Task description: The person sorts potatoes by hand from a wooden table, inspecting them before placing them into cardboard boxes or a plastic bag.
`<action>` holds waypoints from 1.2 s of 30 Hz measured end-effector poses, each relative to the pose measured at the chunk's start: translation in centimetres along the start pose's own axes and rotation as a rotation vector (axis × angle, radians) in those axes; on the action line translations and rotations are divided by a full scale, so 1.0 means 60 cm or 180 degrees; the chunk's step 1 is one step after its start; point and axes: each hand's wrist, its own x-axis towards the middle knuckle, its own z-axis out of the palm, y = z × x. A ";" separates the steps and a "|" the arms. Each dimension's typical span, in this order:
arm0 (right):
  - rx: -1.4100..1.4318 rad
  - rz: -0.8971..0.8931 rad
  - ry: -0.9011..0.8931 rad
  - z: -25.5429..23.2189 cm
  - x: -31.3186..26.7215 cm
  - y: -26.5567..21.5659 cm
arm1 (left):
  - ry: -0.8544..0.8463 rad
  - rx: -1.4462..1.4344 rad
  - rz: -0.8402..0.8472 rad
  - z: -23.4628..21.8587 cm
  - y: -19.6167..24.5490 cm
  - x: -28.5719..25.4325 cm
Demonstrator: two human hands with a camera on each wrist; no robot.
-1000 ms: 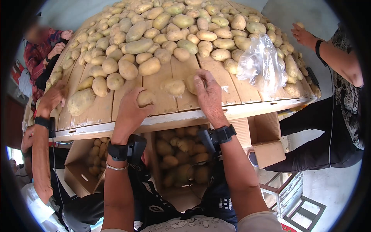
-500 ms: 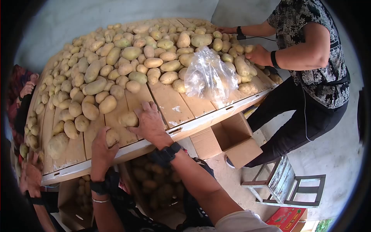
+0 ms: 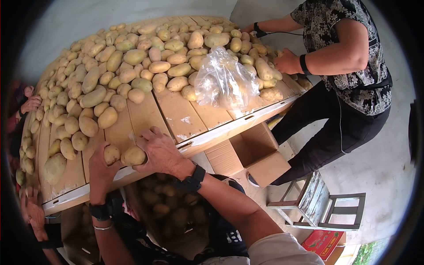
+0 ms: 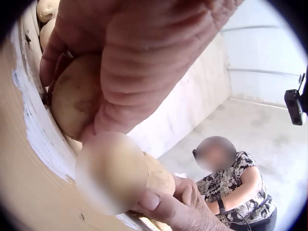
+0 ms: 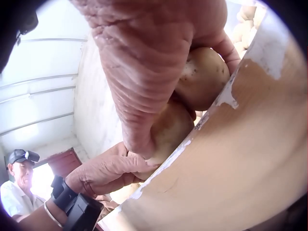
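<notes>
Curling the fingers and thumb of the left hand [image 3: 102, 167] round a small potato [image 3: 111, 155], and gripping a larger potato [image 3: 133, 156] between the thumb and fingers of the right hand [image 3: 160, 152]. Holding both at the near edge of the wooden table [image 3: 179, 112], just beside each other. Bending the right fingers over the top of the larger one, with the thumb pressing low on its near side. Bringing the two hands close together, palms turned toward each other.

Facing a broad heap of potatoes [image 3: 92, 81] spreading across the planks beyond, with a clear plastic bag [image 3: 227, 81] lying over the near right part of it. Wearing a dark strap on each wrist, and a thin bracelet [image 3: 103, 228] on the left one. Standing over a container of more potatoes [image 3: 165, 203] in shadow below the table edge. Having an open cardboard box [image 3: 254, 152] below the table to the right, and a worn chair [image 3: 316, 198] farther out. Sharing the table with another person [image 3: 342, 53] in a patterned top, reaching toward the heap at the right.
</notes>
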 end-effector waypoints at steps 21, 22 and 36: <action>0.0037 -0.0329 0.0452 0.020 -0.014 -0.008 | 0.0069 0.0549 0.0312 0.014 -0.022 0.001; 0.0064 -0.0297 0.0355 0.017 -0.014 -0.007 | 0.0172 0.0597 0.0346 0.017 -0.021 -0.002; 0.0553 0.0190 -0.0603 -0.043 -0.008 -0.010 | -0.0003 0.0465 0.0284 0.009 -0.012 -0.002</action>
